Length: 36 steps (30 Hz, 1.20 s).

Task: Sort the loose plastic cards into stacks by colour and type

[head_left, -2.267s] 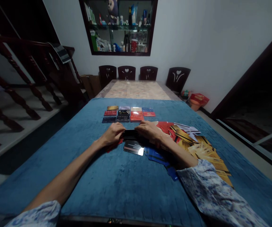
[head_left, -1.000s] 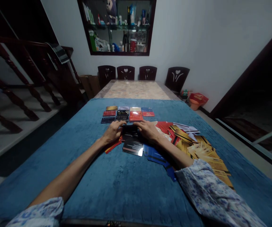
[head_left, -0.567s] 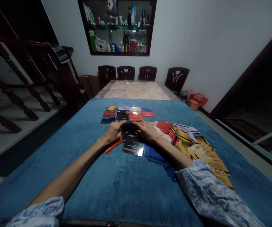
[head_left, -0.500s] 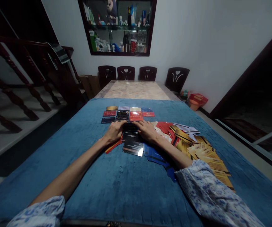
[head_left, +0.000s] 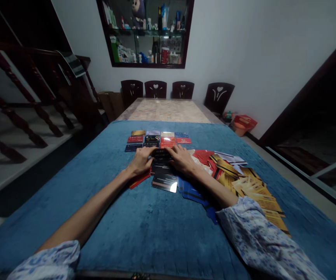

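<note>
My left hand (head_left: 140, 160) grips the left end of some black cards (head_left: 160, 154), fingers curled at their far edge and thumb at the near side. At the right end, my right hand (head_left: 182, 159) holds the same cards with bent fingers. How many cards are between the hands cannot be made out. Just below them lie more black cards (head_left: 164, 183), the nearest catching a bright glare. Red and orange cards (head_left: 140, 180) stick out under my left wrist. Beneath my right forearm are blue cards (head_left: 193, 193), partly hidden.
Beyond my hands, cards lie in rows, among them a red card (head_left: 135, 139) and a gold card (head_left: 138, 132). Gold cards (head_left: 268, 202) are spread at the right, near red cards (head_left: 204, 157) and whitish ones. A blue cloth (head_left: 121, 233) covers the table's near part.
My fingers have shifted slightly on the black cards, and more of their upper face shows between my hands. The left thumb sits a little lower. The other cards look unmoved.
</note>
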Each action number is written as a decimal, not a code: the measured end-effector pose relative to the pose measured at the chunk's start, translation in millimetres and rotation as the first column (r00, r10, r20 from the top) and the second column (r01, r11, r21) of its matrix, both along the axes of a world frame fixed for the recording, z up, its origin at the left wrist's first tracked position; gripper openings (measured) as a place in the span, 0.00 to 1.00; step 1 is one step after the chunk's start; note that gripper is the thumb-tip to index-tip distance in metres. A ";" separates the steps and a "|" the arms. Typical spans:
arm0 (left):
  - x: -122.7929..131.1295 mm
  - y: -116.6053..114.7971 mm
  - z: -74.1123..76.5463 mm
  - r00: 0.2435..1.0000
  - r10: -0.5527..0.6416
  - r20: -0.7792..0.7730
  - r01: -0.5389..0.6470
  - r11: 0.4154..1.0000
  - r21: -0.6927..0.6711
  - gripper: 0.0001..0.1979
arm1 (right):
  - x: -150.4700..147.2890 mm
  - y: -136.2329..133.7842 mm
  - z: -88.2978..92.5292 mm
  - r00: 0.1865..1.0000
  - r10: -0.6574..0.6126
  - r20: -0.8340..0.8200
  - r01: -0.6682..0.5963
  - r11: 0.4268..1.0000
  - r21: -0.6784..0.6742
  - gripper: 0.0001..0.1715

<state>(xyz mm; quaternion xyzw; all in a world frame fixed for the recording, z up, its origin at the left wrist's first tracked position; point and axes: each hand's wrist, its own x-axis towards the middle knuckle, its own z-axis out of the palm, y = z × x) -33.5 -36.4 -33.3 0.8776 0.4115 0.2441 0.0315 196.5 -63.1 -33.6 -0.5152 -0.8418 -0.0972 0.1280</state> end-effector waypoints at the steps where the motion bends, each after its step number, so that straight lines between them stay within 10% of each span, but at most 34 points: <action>1: -0.1 -0.3 0.0 1.000 -0.002 0.000 0.002 1.000 -0.002 0.25 | -0.6 -0.8 1.2 1.000 -0.007 0.003 0.007 1.000 -0.009 0.38; 36: -27.0 58.9 15.3 0.978 0.179 -0.104 -0.189 0.978 -0.093 0.30 | -33.3 60.4 36.7 1.000 -0.001 0.028 0.006 0.983 -0.186 0.33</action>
